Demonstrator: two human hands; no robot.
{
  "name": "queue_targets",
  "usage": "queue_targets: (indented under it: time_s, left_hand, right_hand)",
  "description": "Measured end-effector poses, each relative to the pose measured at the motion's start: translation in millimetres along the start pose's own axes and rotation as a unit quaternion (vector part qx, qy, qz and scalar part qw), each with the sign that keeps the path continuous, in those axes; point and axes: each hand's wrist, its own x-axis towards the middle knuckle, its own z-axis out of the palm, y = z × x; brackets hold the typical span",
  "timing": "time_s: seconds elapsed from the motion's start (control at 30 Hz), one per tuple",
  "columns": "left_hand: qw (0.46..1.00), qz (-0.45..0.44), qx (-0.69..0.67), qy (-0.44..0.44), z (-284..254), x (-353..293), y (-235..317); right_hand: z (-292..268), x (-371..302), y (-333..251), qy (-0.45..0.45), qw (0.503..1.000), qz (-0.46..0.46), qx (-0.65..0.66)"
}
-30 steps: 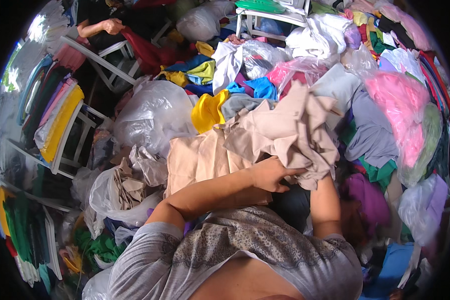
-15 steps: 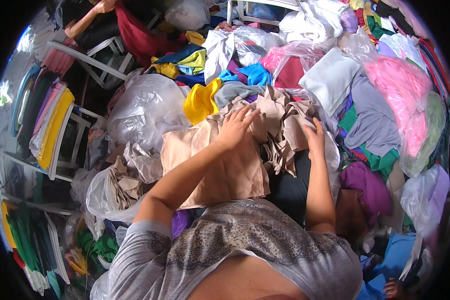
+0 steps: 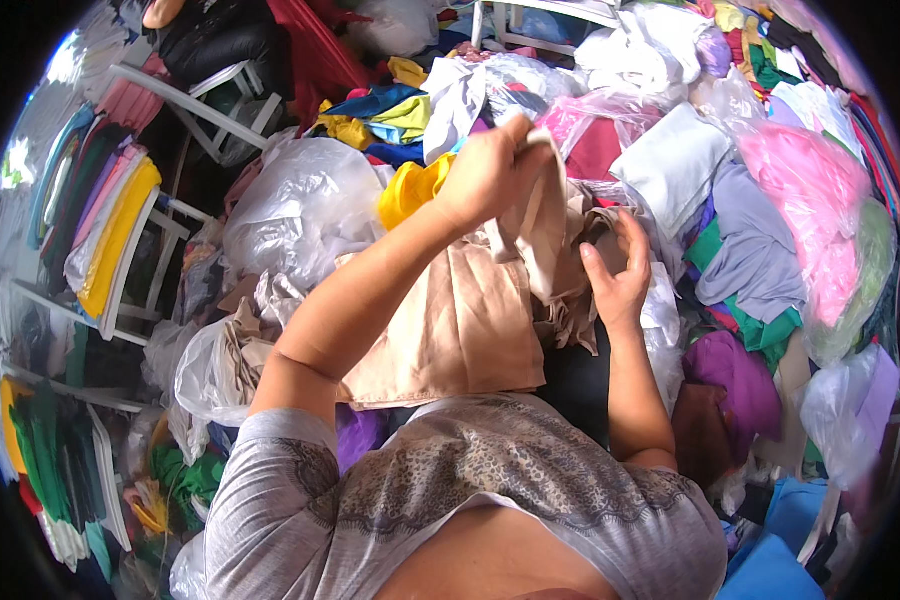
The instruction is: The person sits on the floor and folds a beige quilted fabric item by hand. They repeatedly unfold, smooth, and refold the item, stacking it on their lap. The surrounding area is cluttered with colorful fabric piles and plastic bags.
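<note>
Beige cloth (image 3: 540,225) hangs from one hand (image 3: 492,172) of two

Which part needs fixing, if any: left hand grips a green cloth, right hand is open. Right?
Not quite: the head view shows the left hand gripping a beige cloth, not a green one. The right hand is open, as you said.

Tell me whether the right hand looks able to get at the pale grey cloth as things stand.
Probably yes: the right hand looks open, and the pale grey cloth lies a little beyond it, toward the upper right of the view, with nothing seen covering most of it.
</note>
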Motion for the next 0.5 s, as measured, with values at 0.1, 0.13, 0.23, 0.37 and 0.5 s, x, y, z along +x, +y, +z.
queue_targets:
  time_s: [0.1, 0.13, 0.23, 0.37, 0.5]
  left_hand:
    - [0.994, -0.014, -0.090, 0.057, -24, 10, 24]
    - [0.995, -0.021, -0.075, 0.061, -29, 11, 28]
    - [0.988, -0.053, -0.131, 0.054, -36, 7, 30]
    - [0.992, -0.082, -0.081, 0.060, -38, 1, 21]
    - [0.981, -0.108, -0.141, 0.076, -34, -5, 18]
  right_hand:
    - [18, 0, -22, 0.012, 0.988, -0.150, -0.021]
    - [26, -3, -28, 0.017, 0.985, -0.173, -0.012]
    - [48, -3, -42, 0.014, 0.979, -0.201, 0.016]
    - [55, 1, -57, 0.008, 0.971, -0.239, -0.010]
    - [61, 14, -75, -0.026, 0.973, -0.226, 0.023]
